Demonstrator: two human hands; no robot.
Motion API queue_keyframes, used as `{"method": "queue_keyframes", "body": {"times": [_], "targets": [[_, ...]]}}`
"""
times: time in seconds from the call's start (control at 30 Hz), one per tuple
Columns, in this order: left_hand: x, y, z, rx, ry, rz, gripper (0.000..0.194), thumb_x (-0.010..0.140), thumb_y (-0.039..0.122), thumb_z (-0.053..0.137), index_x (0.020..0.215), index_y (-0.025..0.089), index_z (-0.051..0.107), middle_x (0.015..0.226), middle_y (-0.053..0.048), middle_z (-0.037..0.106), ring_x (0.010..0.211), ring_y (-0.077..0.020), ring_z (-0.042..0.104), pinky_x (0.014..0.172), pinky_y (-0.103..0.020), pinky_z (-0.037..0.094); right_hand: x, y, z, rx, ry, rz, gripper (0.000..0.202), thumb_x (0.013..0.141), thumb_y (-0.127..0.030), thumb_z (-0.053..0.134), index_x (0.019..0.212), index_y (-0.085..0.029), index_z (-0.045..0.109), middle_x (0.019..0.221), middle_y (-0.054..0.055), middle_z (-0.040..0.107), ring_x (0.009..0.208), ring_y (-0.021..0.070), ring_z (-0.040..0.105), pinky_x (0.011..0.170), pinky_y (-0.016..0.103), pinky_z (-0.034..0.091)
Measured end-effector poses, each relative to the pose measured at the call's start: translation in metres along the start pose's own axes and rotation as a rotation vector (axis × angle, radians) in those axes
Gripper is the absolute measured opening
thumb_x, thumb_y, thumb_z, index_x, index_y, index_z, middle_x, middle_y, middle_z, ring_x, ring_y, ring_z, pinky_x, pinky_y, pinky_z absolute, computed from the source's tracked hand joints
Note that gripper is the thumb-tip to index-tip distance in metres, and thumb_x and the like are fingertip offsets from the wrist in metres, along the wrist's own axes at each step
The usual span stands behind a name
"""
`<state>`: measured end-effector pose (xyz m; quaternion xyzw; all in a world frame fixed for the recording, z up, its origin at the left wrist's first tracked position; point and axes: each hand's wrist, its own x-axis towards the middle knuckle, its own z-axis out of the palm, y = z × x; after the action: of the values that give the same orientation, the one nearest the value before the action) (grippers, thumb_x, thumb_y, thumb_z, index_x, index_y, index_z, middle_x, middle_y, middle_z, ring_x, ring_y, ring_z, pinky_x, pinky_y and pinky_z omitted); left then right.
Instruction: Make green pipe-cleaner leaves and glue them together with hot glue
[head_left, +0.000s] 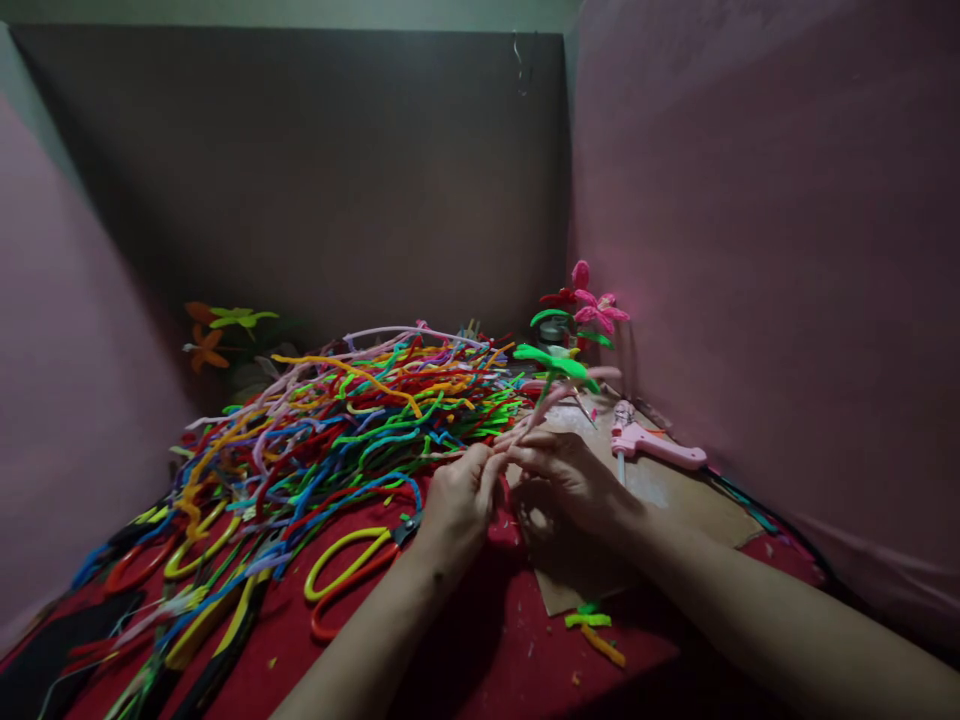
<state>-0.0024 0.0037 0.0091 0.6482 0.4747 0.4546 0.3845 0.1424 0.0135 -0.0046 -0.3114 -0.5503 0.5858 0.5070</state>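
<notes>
My left hand (459, 492) and my right hand (574, 475) meet over the table, fingers pinched close together. Between them are pale pink pipe cleaners (534, 418), whose free ends stick up and to the right past my fingers. Just above my hands a green pipe cleaner leaf shape (559, 363) stands out; whether it is joined to the pink ones I cannot tell. Left of my left wrist lie scissors (352, 565) with one yellow and one red handle loop, their blades partly behind my hand. Cardboard (559, 570) lies under my right hand.
A big heap of coloured pipe cleaners (375, 410) fills the left and back. A pink glue gun (660, 446) rests on the cardboard at right. Pink pipe cleaner flowers (600, 312) and orange ones (208, 348) stand behind. Pliers (232, 620) and more scissors lie at left on red cloth (480, 640).
</notes>
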Motion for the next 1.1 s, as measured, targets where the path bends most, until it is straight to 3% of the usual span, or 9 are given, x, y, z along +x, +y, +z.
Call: {"method": "queue_keyframes", "body": {"times": [0.1, 0.23, 0.33, 0.43, 0.6, 0.8, 0.93, 1.1], "targets": [[0.006, 0.004, -0.011, 0.067, 0.080, 0.085, 0.022, 0.073, 0.037, 0.058, 0.083, 0.017, 0.057, 0.066, 0.001, 0.056, 0.057, -0.0099, 0.049, 0.054, -0.021, 0.037, -0.002, -0.006, 0.003, -0.112, 0.022, -0.049, 0.017, 0.073, -0.032, 0.062, 0.079, -0.018, 0.069, 0.081, 0.003, 0.061, 0.071, 0.0137, 0.053, 0.068, 0.029, 0.042], [0.008, 0.014, -0.016, -0.087, -0.054, -0.036, 0.025, 0.067, 0.034, 0.064, 0.081, 0.014, 0.058, 0.069, 0.001, 0.057, 0.059, -0.0095, 0.049, 0.055, -0.021, 0.039, -0.004, -0.005, 0.010, -0.059, -0.032, -0.006, 0.021, 0.067, -0.036, 0.066, 0.077, -0.018, 0.069, 0.076, 0.001, 0.063, 0.081, 0.0169, 0.055, 0.082, 0.033, 0.038], [0.005, 0.016, -0.011, -0.152, -0.109, -0.079, 0.020, 0.060, 0.029, 0.068, 0.067, 0.012, 0.059, 0.060, 0.002, 0.055, 0.057, -0.0095, 0.049, 0.054, -0.021, 0.038, -0.005, -0.002, 0.014, -0.010, -0.078, 0.097, 0.025, 0.061, -0.038, 0.070, 0.076, -0.017, 0.069, 0.069, 0.000, 0.062, 0.077, 0.0167, 0.055, 0.082, 0.035, 0.038], [0.002, 0.016, -0.009, -0.149, -0.080, -0.112, 0.020, 0.058, 0.029, 0.069, 0.060, 0.012, 0.059, 0.055, 0.002, 0.054, 0.054, -0.0096, 0.048, 0.052, -0.021, 0.036, -0.006, -0.002, 0.016, -0.004, -0.123, 0.121, 0.022, 0.061, -0.034, 0.070, 0.074, -0.016, 0.070, 0.067, -0.001, 0.062, 0.075, 0.0156, 0.055, 0.082, 0.034, 0.038], [0.000, 0.017, -0.011, -0.112, -0.085, -0.104, 0.016, 0.063, 0.026, 0.064, 0.067, 0.011, 0.064, 0.063, -0.001, 0.060, 0.059, -0.0123, 0.051, 0.056, -0.023, 0.039, -0.005, -0.002, 0.012, -0.073, -0.196, 0.168, 0.018, 0.067, -0.028, 0.066, 0.080, -0.017, 0.071, 0.064, -0.001, 0.062, 0.070, 0.0148, 0.054, 0.074, 0.030, 0.040], [-0.002, 0.018, -0.014, -0.103, -0.137, -0.025, 0.016, 0.068, 0.024, 0.060, 0.057, 0.012, 0.059, 0.055, 0.003, 0.050, 0.053, -0.0076, 0.042, 0.049, -0.019, 0.033, -0.009, 0.000, 0.010, -0.098, -0.242, 0.169, 0.023, 0.070, -0.036, 0.064, 0.085, -0.020, 0.071, 0.067, 0.000, 0.062, 0.069, 0.0153, 0.055, 0.069, 0.029, 0.040], [-0.002, 0.022, -0.019, -0.237, -0.233, -0.135, 0.019, 0.069, 0.030, 0.062, 0.068, 0.011, 0.063, 0.058, 0.001, 0.054, 0.052, -0.0078, 0.045, 0.049, -0.020, 0.034, -0.011, -0.001, 0.013, -0.063, -0.266, 0.162, 0.024, 0.071, -0.036, 0.063, 0.086, -0.019, 0.071, 0.074, 0.001, 0.064, 0.073, 0.0138, 0.055, 0.075, 0.028, 0.040], [-0.003, 0.022, -0.020, -0.278, -0.266, -0.127, 0.021, 0.071, 0.031, 0.061, 0.067, 0.010, 0.064, 0.058, -0.001, 0.056, 0.051, -0.0073, 0.046, 0.050, -0.020, 0.035, -0.011, 0.000, 0.012, 0.025, -0.346, 0.135, 0.025, 0.074, -0.037, 0.062, 0.087, -0.019, 0.071, 0.081, 0.002, 0.066, 0.078, 0.0137, 0.056, 0.082, 0.031, 0.038]]}}
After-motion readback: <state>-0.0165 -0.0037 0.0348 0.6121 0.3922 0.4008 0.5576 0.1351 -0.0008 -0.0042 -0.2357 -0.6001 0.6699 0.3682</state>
